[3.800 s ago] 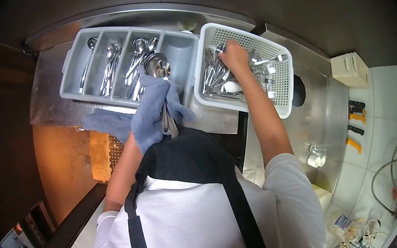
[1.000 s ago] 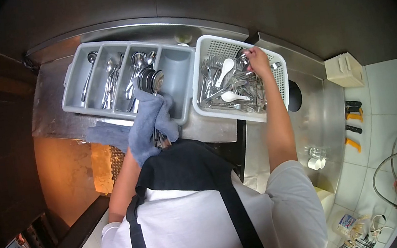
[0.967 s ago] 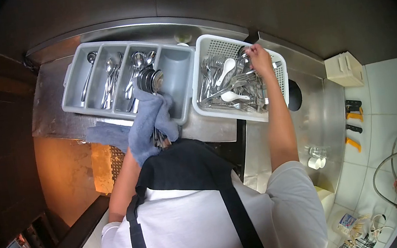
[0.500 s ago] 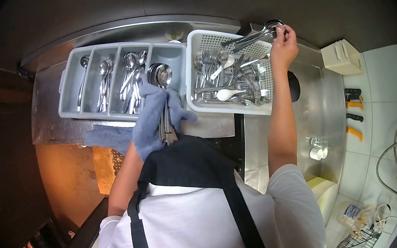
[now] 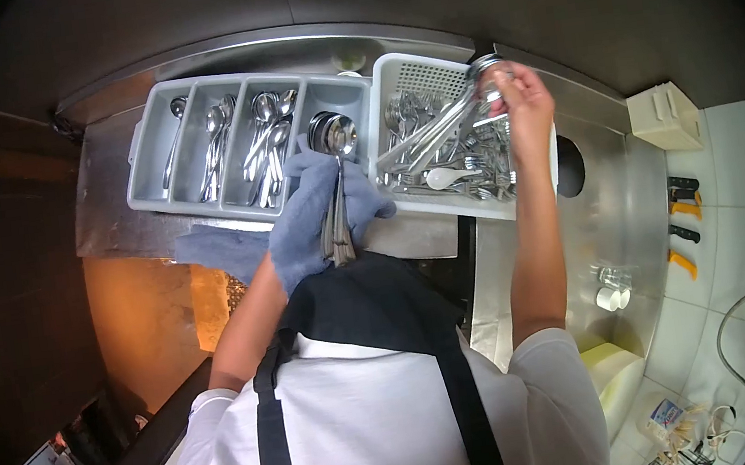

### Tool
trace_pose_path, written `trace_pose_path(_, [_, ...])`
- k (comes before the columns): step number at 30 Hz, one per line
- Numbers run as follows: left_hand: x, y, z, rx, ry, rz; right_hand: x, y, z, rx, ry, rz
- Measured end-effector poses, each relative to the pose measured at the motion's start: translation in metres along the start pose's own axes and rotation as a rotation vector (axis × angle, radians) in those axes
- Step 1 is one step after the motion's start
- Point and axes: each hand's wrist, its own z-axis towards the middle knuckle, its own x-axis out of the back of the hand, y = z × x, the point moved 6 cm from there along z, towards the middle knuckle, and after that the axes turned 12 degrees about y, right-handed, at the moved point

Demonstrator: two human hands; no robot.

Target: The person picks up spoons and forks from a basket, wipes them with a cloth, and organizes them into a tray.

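A blue cloth covers my left hand, which is closed around a bunch of spoons, their bowls up and handles toward my apron. My right hand grips another bunch of spoons by the bowl end, with the handles slanting down to the left over a white perforated basket. Mixed forks and spoons fill that basket, and a white soup spoon lies among them. Left of it stands a grey cutlery tray, whose three left compartments hold spoons. My left hand is at the front of its rightmost compartment.
Both containers stand on a steel counter against a dark wall. Another blue cloth lies in front of the tray. At the right are a cream holder, knives with black and orange handles, and small white cups.
My right hand has moved left and slightly down with its spoons, from the basket's far right corner to above its contents. The left hand keeps its bunch; the whole view has shifted slightly.
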Motion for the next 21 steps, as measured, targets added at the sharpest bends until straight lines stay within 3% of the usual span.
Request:
trace_pose_path(8, [-0.007, 0.001, 0.006, 0.008, -0.018, -0.043, -0.111, 0.04, -0.091, -0.305, -0.525, -0.06])
trace_pose_path(10, [0.015, -0.009, 0.015, 0.05, -0.06, -0.139, -0.132, 0.047, -0.113, -0.327, -0.545, -0.046])
trace_pose_path(11, [0.051, -0.027, 0.025, 0.179, 0.042, -0.224, -0.136, 0.042, -0.12, -0.25, -0.532, -0.104])
trace_pose_path(14, [0.08, -0.026, 0.02, 0.075, 0.237, -0.086, -0.143, 0.02, -0.122, 0.324, -0.474, -0.29])
trace_pose_path(15, [0.064, -0.008, 0.006, -0.093, 0.215, 0.034, -0.142, 0.01, -0.122, 0.332, -0.446, -0.29])
trace_pose_path(18, [0.06, -0.004, -0.008, -0.11, 0.335, 0.131, -0.121, -0.009, -0.108, 0.352, -0.277, -0.296])
trace_pose_path(21, [0.115, -0.016, -0.005, -0.081, 0.239, 0.001, -0.07, 0.021, -0.065, 0.299, -0.174, -0.521])
